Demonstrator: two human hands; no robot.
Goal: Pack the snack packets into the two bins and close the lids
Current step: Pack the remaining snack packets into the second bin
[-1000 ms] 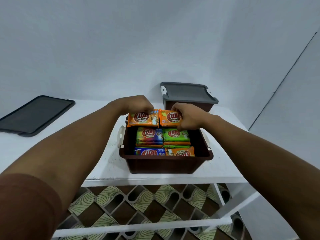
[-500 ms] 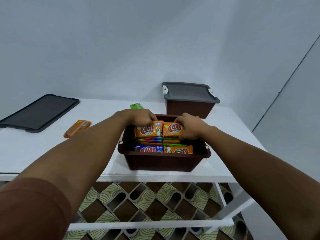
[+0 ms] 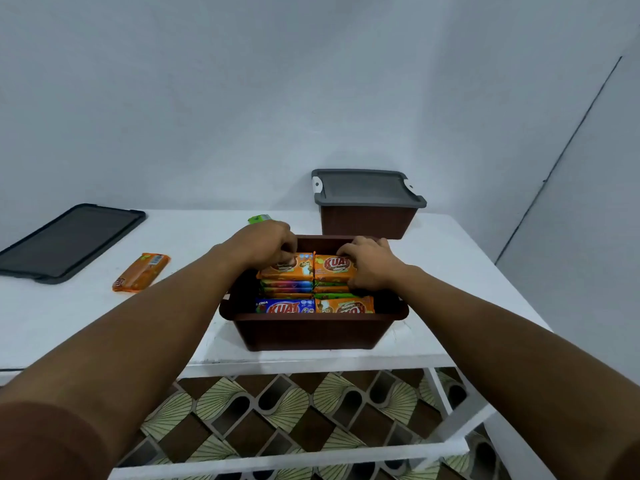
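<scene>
Red letters spell "KUAT" on the right orange packet (image 3: 333, 269), and again on the blue packet (image 3: 284, 307) at the front of the open bin (image 3: 304, 336). The print on the front orange packet (image 3: 346, 304) beside the blue one is cut off by the bin's wall.

Your left hand (image 3: 266, 244) curls its fingers over the far edge of the left orange packet (image 3: 287, 271). Your right hand (image 3: 372, 266) grips the right orange packet at its far edge and right end. Both glossy packets lie side by side on top of a stack of packets (image 3: 286, 287), of which only the coloured edges show.

The open bin is dark brown plastic, rectangular with a flared rim. It stands near the front edge of the white tabletop (image 3: 450, 271).

Behind it, towards the back right corner, the closed bin (image 3: 367, 223) wears a grey lid (image 3: 363, 188) with white clips. A loose lid (image 3: 69, 240), dark and flat with rounded corners, lies at the left edge. Near it a loose orange packet (image 3: 141, 272) rests on the tabletop, and a green packet (image 3: 259, 219) peeks out behind your left hand.

Below the tabletop's white frame the floor (image 3: 277, 414) shows brown and cream patterned tiles.
</scene>
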